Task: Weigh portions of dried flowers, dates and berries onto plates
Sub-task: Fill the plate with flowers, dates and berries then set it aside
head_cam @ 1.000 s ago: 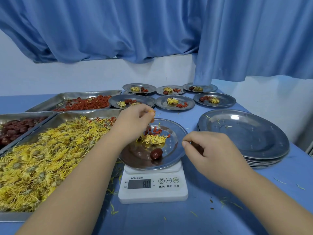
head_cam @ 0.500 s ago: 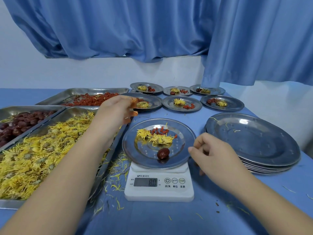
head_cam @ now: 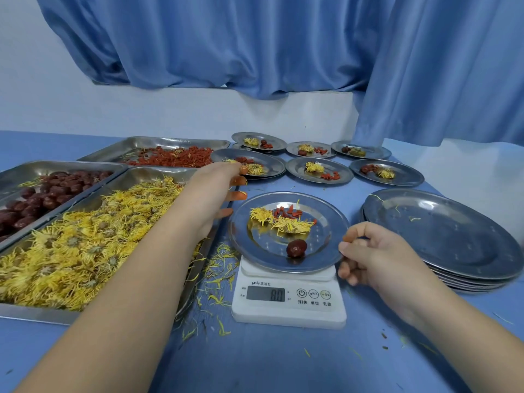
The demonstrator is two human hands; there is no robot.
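Nearest on the blue worktop (head_cam: 283,364) sat the white scale (head_cam: 287,303), its display reading 8.0, loose petals scattered to its left. On it rested the weighed plate (head_cam: 320,236), level, carrying one date (head_cam: 296,248) toward the near side, two dried flowers (head_cam: 283,222) at the middle and a few red berries (head_cam: 287,211) beyond them. The right hand (head_cam: 374,259) sat at the plate's right rim, thumb tip touching the edge and fingers curled below it. Whether that grip had closed on the rim could not be told. The plate lay directly left of that grip. It is round, so no long axis matters, only which rim is nearest. The left hand (head_cam: 211,191) hung farther off, over the right edge of the flower tray (head_cam: 34,313). Its grip was open, stained fingers spread, holding nothing visible. The right hand was clearly nearer the plate. Judged: portion complete, and the lift would fall to the right hand, carrying away from the body. Right of the scale stood the stack of empty plates (head_cam: 442,236). Beyond lay six filled plates (head_cam: 317,181) in two rows, well apart from the scale. Further left lay the date tray (head_cam: 17,171) and berry tray (head_cam: 158,141), with the blue curtain (head_cam: 226,46) behind.
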